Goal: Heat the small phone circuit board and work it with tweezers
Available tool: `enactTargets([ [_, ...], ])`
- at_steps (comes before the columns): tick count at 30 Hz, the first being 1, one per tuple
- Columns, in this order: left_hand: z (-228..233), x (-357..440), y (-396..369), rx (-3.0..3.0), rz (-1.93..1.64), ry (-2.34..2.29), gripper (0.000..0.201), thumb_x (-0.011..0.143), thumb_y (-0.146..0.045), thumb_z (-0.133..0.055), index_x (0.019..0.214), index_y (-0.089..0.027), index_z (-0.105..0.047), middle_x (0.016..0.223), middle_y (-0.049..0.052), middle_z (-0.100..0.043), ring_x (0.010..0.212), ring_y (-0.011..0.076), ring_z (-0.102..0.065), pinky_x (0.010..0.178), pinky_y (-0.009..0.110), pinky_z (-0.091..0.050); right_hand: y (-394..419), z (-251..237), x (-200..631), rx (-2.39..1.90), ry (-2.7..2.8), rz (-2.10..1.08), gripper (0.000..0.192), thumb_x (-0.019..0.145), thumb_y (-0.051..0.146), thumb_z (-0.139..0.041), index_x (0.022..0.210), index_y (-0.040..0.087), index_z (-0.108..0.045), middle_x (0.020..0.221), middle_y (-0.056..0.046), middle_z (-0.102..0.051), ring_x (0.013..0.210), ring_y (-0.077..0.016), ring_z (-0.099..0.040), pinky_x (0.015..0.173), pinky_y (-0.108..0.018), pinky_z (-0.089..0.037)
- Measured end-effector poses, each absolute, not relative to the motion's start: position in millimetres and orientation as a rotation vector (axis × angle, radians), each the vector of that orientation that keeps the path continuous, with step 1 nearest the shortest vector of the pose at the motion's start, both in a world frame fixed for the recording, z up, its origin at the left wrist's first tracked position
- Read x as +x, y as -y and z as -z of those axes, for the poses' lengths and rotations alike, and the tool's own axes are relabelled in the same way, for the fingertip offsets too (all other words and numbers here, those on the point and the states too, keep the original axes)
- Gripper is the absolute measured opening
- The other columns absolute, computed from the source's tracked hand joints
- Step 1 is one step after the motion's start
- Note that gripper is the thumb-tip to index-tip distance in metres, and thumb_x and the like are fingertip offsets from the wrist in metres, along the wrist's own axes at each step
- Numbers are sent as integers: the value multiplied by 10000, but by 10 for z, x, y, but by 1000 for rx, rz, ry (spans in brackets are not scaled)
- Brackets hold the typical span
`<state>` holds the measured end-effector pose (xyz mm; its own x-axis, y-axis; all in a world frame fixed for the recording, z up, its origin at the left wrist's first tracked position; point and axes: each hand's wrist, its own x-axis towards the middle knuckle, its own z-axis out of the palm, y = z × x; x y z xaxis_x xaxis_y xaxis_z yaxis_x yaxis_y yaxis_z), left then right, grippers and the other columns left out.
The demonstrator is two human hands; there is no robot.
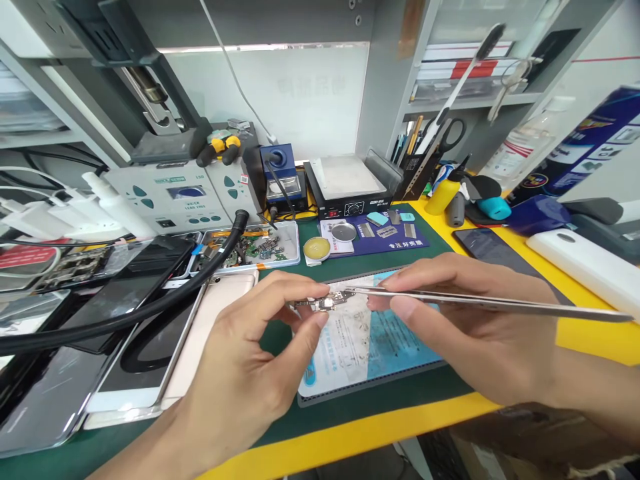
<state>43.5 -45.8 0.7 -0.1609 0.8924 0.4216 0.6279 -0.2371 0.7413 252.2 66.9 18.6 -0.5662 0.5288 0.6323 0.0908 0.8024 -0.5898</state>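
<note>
My left hand (250, 360) pinches a small circuit board (323, 303) between thumb and fingertips above the blue mat (360, 347) on the counter (350, 427), while my right hand (465, 320) is closed around metal tweezers (500, 303) whose tips touch that board.

1. Two bare hands were counted: a left hand (245, 373) and a right hand (465, 327).
2. One pair of tweezers (490, 303) was recorded.
3. One small circuit board (325, 302) was noted.
4. One blue-printed mat (360, 347) was counted.
5. One round tin of yellow paste (317, 249) was observed.
6. One yellow squeeze bottle (443, 193) was seen.
7. One pair of scissors (447, 137) was counted.
8. One black hose (150, 307) was recorded.
9. One parts tray (293, 250) was noted.
</note>
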Motion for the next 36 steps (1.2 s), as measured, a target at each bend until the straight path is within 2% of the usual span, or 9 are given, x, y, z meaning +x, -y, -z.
enactTargets([
  [3,-3,430,482,1825,-1351,-1730,320,927,-107,-642,1161,-326,-644,1085,-43,-662,857,53,-645,740,144,-555,-661,-177,2534,-442,2125,-600,177,847,96,-728,974,219,-722,904,20,-794,761,-126,-761,685,-222,-599],
  [8,25,424,504,1811,-1347,-1694,338,936,-102,-629,1180,-336,-634,1107,-20,-635,1011,98,-647,778,172,-567,-664,-181,2497,-388,2153,-522,181,837,89,-726,971,211,-716,891,26,-796,781,-121,-766,716,-217,-596],
  [22,39,422,513,1864,-1332,-1706,333,926,-92,-635,1177,-310,-626,1117,4,-625,965,110,-657,760,200,-579,-641,-177,2499,-310,2212,-481,236,810,45,-679,972,215,-703,888,-4,-806,786,-171,-788,812,-268,-645],
  [29,43,431,508,1869,-1320,-1690,327,929,-102,-636,1177,-316,-626,1101,-11,-632,937,93,-649,758,195,-568,-657,-238,2497,-233,2292,-338,186,817,57,-659,948,179,-708,868,-46,-813,809,-181,-800,764,-188,-644],
  [36,32,435,501,1861,-1331,-1710,320,917,-118,-662,1173,-308,-632,1080,-8,-644,908,100,-654,749,207,-571,-648,-231,2509,-221,2327,-303,184,838,70,-651,973,179,-710,894,-50,-815,810,-182,-800,778,-193,-652],
])
